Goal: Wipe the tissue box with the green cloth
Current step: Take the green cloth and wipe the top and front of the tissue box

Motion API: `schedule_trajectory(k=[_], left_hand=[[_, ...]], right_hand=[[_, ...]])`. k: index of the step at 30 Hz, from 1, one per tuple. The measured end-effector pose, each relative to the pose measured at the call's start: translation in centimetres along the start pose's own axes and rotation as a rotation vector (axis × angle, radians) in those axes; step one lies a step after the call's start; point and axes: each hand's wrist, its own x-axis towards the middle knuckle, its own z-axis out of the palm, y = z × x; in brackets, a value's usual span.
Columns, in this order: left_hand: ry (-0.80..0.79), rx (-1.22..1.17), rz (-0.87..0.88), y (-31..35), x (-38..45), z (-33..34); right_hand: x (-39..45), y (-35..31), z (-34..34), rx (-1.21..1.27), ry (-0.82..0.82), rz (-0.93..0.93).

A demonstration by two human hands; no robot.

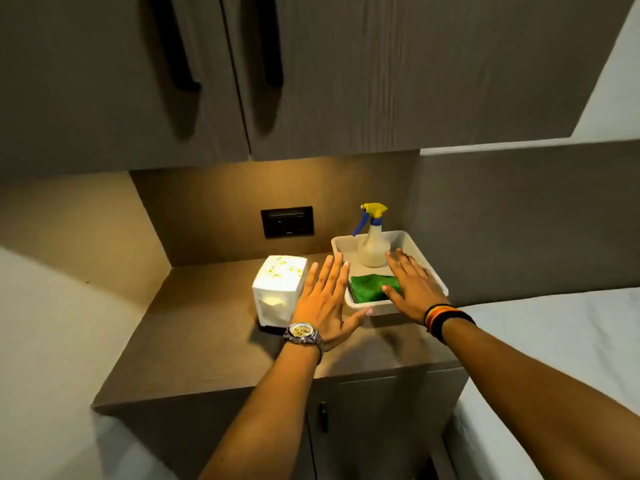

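A white cube tissue box (277,289) with small green specks on top stands on the brown counter (194,341), a tissue showing at its front. To its right a folded green cloth (370,289) lies in a white tray (433,271). My left hand (327,299), with a watch on the wrist, hovers flat and open between the box and the tray. My right hand (412,287), with a striped wristband, is spread open over the tray, covering the right end of the cloth. Neither hand holds anything.
A spray bottle (372,237) with a yellow and blue trigger stands at the back of the tray. A dark wall socket (287,221) is behind the counter. Cabinet doors (311,74) hang overhead. White bedding (554,358) lies to the right.
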Motion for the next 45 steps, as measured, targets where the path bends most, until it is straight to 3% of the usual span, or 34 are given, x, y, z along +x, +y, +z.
schedule_trajectory(k=[4,10,14,18,26,32,38,42,45], left_hand=[[-0.144,-0.013,-0.065,-0.3,3.2,3.7],[-0.275,-0.042,-0.066,0.0,5.7,7.7],[-0.308,-0.092,-0.100,0.2,5.9,8.4],[-0.305,-0.099,-0.097,0.3,5.8,7.8],[-0.005,0.000,0.011,-2.3,3.7,0.7],[0.163,0.071,-0.167,-8.2,-0.9,-4.5],[-0.010,0.015,-0.439,-12.0,-6.3,-3.2],[-0.130,-0.113,-0.513,-11.4,-7.5,-1.2],[-0.115,-0.224,-0.538,-10.9,-7.4,-0.6]], right_hand=[[5.1,2.7,0.7,0.017,-0.284,-0.050],[10.1,4.6,1.9,0.043,-0.554,-0.052],[11.0,4.7,2.8,0.031,-0.632,-0.065],[10.6,4.1,3.4,0.048,-0.544,-0.064],[8.3,-0.4,0.1,0.283,0.003,0.086],[7.8,-9.5,-2.4,0.359,0.205,0.091],[6.0,-17.3,-1.8,0.304,0.173,0.049],[4.2,-19.7,0.4,0.176,0.086,-0.070],[3.9,-19.8,2.0,0.130,0.003,-0.139]])
